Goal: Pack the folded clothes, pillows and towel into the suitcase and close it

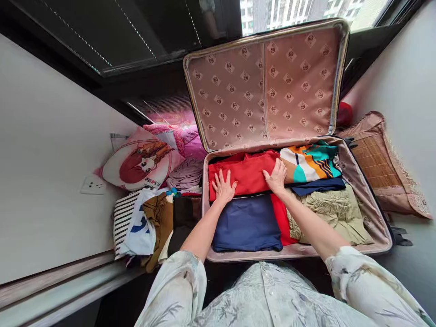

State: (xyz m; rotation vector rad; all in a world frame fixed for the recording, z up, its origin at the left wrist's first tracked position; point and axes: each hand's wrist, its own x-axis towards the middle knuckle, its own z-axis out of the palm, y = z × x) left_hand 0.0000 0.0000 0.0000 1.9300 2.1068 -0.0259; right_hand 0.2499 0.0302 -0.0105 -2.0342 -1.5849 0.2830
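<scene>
An open suitcase with pink lining lies in front of me, folded clothes inside. Both my hands rest on a folded red garment at its back left. My left hand lies flat near the garment's left end, fingers spread. Toward the right end, my right hand presses with its fingers stretched out and the thumb apart. A folded navy garment is below my hands, beside a strip of red cloth. Khaki trousers and a multicoloured patterned garment fill the right side.
The raised suitcase lid leans back near the window. To the left are a pile of clothes and a cushion with a cartoon print. A brown woven pillow sits on the right. White walls flank both sides.
</scene>
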